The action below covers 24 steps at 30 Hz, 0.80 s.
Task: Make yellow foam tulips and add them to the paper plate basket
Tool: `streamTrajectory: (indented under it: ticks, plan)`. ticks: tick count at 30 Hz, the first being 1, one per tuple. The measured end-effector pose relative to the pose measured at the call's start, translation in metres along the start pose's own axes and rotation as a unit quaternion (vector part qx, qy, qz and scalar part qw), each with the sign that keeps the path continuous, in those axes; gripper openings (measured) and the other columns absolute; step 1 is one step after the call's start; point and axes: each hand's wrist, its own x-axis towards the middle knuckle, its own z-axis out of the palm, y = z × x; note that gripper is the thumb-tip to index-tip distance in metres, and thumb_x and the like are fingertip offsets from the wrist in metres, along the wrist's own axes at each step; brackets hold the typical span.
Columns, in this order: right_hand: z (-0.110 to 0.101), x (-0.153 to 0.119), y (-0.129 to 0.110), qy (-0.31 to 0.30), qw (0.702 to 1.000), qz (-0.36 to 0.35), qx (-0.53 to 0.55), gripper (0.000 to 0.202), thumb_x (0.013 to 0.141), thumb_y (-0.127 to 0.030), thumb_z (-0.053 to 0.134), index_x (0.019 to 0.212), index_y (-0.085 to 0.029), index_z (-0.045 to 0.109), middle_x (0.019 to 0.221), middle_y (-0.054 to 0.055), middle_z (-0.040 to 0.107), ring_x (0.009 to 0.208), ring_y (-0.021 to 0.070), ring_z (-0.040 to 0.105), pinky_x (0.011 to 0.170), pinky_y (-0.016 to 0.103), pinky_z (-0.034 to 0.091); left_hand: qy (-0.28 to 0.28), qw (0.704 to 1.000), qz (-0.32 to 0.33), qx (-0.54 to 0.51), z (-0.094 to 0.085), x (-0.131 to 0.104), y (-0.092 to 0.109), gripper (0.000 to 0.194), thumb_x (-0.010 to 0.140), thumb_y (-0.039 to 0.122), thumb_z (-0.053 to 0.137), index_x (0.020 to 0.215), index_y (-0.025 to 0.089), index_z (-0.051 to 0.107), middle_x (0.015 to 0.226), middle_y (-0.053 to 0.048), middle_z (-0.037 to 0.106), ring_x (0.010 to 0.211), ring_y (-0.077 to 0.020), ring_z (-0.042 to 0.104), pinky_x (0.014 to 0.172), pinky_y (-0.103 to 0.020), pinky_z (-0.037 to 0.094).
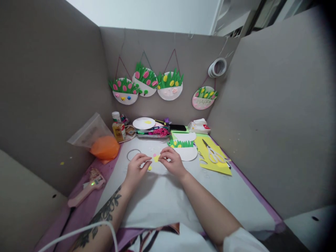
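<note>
Over the white paper sheet [168, 192], my left hand [138, 167] is closed in a pinch, and what its fingertips hold, if anything, is too small to make out. To its right, my right hand [172, 161] has thumb and fingers pressed together beside a small yellow paper piece [156, 158]; the piece seems to be at its fingertips. A second yellow piece [149, 168] lies near my left fingertips, and a pink piece [154, 155] is just beyond. Behind my right hand rests a half paper plate [187, 153] with green paper grass and yellow shapes.
White-handled scissors [215, 156] lie on yellow paper [223, 169] at right. A glue gun [86, 190] and an orange-filled bag [105, 147] are at left. A supply tray [153, 135] stands at the back; decorated plates [170, 92] hang above.
</note>
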Motion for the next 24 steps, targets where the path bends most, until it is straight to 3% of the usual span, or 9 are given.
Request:
streamTrajectory:
  ticks: [6, 9, 17, 24]
  plan:
    - [0.0044, -0.0025, -0.0011, -0.045, 0.998, -0.039, -0.006, 0.007, 0.077, -0.018, 0.06, 0.075, -0.023, 0.065, 0.084, 0.005, 0.056, 0.081, 0.0169, 0.054, 0.073, 0.032, 0.046, -0.011, 0.999, 0.047, 0.008, -0.001, -0.0008, 0.0075, 0.025, 0.079, 0.023, 0.058, 0.104, 0.022, 0.061, 0.1, -0.006, 0.056, 0.093, -0.0173, 0.054, 0.083, -0.033, 0.047]
    - [0.0041, -0.0023, -0.0012, -0.058, 0.997, -0.051, -0.016, 0.006, 0.078, -0.02, 0.061, 0.074, -0.023, 0.065, 0.085, 0.005, 0.055, 0.083, 0.0172, 0.054, 0.076, 0.033, 0.046, -0.025, 0.998, 0.05, 0.011, -0.0015, -0.0002, 0.0065, 0.024, 0.083, 0.018, 0.051, 0.105, 0.023, 0.06, 0.103, -0.006, 0.054, 0.099, -0.0175, 0.052, 0.087, -0.033, 0.045]
    - [0.0032, -0.0033, 0.0015, -0.13, 0.988, -0.08, -0.038, 0.009, 0.078, -0.015, 0.059, 0.076, -0.023, 0.065, 0.091, 0.005, 0.053, 0.089, 0.0173, 0.052, 0.081, 0.034, 0.044, -0.076, 0.995, 0.059, 0.041, -0.0031, 0.0041, 0.0001, 0.015, 0.084, 0.016, 0.049, 0.087, 0.021, 0.063, 0.105, -0.006, 0.051, 0.093, -0.0165, 0.051, 0.083, -0.032, 0.044]
    - [0.0014, -0.002, 0.0012, -0.127, 0.99, -0.059, -0.018, 0.006, 0.076, -0.016, 0.061, 0.075, -0.021, 0.064, 0.091, 0.005, 0.052, 0.089, 0.0172, 0.053, 0.083, 0.033, 0.043, -0.092, 0.994, 0.048, 0.044, -0.0052, 0.0041, 0.0038, 0.014, 0.085, 0.018, 0.047, 0.08, 0.02, 0.061, 0.103, -0.006, 0.051, 0.093, -0.0166, 0.05, 0.084, -0.031, 0.042]
